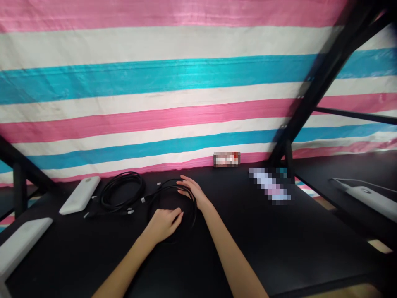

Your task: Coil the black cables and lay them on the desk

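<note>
A loosely coiled black cable (pixel 192 215) lies on the black tabletop in front of me, both of my hands at it. My left hand (pixel 164 224) is closed at the near left side of the loop, its fingers curled down and the gripped part hidden. My right hand (pixel 192 192) reaches over the far right side, fingers stretched and apart, touching the strands. A pale connector (pixel 143 200) shows left of the loop. Farther left rests a second coiled black cable (pixel 143 186), with metal plug ends (pixel 130 212) near it.
Two white oblong devices (pixel 80 195) (pixel 23 244) lie at the left. A blurred small box (pixel 226 159) stands by the striped sheet (pixel 186 95); a blurred packet (pixel 269 185) is at right. Beyond a black frame post (pixel 316 91), another white device (pixel 372 198) has a cord.
</note>
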`<state>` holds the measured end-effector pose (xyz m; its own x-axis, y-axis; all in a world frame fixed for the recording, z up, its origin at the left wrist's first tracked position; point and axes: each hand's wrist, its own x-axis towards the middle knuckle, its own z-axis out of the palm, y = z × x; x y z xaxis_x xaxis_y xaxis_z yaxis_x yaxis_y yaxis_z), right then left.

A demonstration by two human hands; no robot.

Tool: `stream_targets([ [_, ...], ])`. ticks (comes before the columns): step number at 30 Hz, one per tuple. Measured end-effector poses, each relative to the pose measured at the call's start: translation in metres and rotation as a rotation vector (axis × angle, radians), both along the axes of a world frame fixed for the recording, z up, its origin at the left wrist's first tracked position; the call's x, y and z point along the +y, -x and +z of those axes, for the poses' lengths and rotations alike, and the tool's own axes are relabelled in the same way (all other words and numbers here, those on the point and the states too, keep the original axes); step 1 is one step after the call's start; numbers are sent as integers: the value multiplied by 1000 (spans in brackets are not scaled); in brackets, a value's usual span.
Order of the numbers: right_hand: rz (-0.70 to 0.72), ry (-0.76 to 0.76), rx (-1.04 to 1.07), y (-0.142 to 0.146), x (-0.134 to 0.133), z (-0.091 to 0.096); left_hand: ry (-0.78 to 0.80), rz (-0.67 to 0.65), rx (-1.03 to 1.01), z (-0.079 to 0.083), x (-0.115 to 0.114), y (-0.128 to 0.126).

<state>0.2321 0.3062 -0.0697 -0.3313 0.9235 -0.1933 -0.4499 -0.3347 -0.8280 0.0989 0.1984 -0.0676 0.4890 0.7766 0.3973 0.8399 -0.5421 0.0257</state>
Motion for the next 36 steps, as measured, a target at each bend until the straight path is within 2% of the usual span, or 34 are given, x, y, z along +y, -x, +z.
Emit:
stream_targets([
  [18, -66, -153, -263, 15, -5, -7, -94, -50, -94, -2, -1, -1],
  [21, -104, -233, -337, 15, -5, -10, -95, -43, -109, -3, -1, -2],
  [25, -100, -422, -562, 12, -9, -12, -148, -16, -163, -2, 0, -3],
  [27, -71, -498, -678, 10, -10, -11, -220, 37, -213, 1, 1, -3],
  [30, -31, -550, -768, 8, -11, -12, -297, 215, -328, 8, 5, 4],
  [34, -4, -566, -701, 10, -10, -12, -270, 421, -411, 9, 12, 23],
  [36, 30, -523, -625, 11, -10, -9, -218, 457, -371, 5, 16, 35],
])
